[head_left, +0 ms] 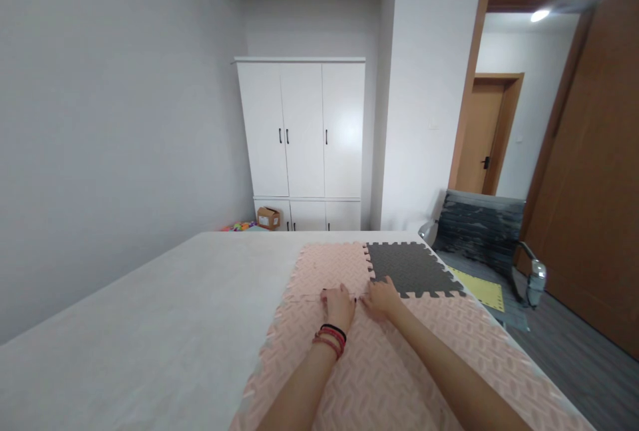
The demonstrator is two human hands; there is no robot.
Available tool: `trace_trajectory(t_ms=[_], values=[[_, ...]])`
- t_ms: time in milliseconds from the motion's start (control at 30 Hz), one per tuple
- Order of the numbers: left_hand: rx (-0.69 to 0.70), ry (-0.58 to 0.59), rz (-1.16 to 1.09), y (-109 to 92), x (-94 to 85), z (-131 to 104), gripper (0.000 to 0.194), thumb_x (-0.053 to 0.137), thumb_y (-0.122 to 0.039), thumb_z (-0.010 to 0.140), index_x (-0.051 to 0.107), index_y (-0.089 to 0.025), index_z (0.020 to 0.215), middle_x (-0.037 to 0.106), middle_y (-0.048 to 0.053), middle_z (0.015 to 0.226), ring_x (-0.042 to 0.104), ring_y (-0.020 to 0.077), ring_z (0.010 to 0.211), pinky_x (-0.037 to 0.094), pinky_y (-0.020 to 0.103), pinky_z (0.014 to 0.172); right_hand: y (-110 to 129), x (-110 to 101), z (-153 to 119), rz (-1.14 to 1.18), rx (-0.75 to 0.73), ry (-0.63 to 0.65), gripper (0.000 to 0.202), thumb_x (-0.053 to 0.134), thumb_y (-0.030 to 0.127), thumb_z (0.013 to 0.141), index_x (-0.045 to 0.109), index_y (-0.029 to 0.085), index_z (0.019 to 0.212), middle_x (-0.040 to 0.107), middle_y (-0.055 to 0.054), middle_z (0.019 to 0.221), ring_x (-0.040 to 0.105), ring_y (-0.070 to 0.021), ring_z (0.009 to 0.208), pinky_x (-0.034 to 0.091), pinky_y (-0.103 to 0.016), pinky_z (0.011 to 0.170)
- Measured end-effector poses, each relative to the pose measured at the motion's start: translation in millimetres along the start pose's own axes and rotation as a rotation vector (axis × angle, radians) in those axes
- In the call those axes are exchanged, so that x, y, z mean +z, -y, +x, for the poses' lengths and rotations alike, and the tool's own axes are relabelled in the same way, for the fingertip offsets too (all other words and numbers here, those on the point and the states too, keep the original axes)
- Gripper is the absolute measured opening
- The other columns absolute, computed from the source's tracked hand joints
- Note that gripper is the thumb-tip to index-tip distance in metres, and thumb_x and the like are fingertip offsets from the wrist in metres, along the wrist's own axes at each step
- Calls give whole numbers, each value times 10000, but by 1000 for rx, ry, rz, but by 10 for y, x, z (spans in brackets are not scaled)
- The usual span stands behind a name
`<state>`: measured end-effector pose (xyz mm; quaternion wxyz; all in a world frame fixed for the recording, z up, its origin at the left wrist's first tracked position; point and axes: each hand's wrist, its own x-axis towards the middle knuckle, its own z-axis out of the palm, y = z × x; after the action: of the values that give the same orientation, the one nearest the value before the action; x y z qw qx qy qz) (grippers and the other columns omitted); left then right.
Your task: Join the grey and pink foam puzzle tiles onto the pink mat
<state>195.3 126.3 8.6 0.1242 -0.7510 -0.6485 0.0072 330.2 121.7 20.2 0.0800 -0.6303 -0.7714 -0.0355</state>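
Observation:
My left hand [339, 307] rests on the seam between a far pink foam puzzle mat [332, 265] and the near pink mats [384, 378]. Its fingers are spread and touch the foam; red and black bands circle the wrist. Just to the right, my right hand [383, 297] lies with fingers apart where the pink mats meet a dark grey foam puzzle mat [414, 267]. Neither hand is closed around anything. The toothed edges of the grey mat show along its left and near sides. My hands cover part of the seam.
The mats lie on a white table [150, 324], along its right side. To the right stands a black chair [479, 228] with a yellow foam mat [478, 288] on it. Behind the table are a white cabinet [304, 132] and a cardboard box [268, 218].

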Motion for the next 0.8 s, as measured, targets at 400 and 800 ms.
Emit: trace_trajectory(t_ms=[400, 800], values=[[-21, 16, 70, 25, 48, 23, 566, 361, -426, 860, 406, -111, 1328, 633, 217, 976, 583, 350, 896, 398, 473, 687, -183, 185, 385, 78, 21, 114, 532, 282, 417, 900, 388, 126, 1332, 392, -179, 1391, 379, -261, 1265, 205, -518, 1032], [-50, 24, 149, 18, 64, 41, 572, 328, -446, 878, 379, -123, 1347, 614, 238, 1059, 560, 366, 978, 357, 459, 727, -348, 132, 878, 93, 8, 142, 521, 304, 422, 899, 388, 158, 1341, 347, -154, 1425, 332, -254, 1296, 267, -466, 1021]])
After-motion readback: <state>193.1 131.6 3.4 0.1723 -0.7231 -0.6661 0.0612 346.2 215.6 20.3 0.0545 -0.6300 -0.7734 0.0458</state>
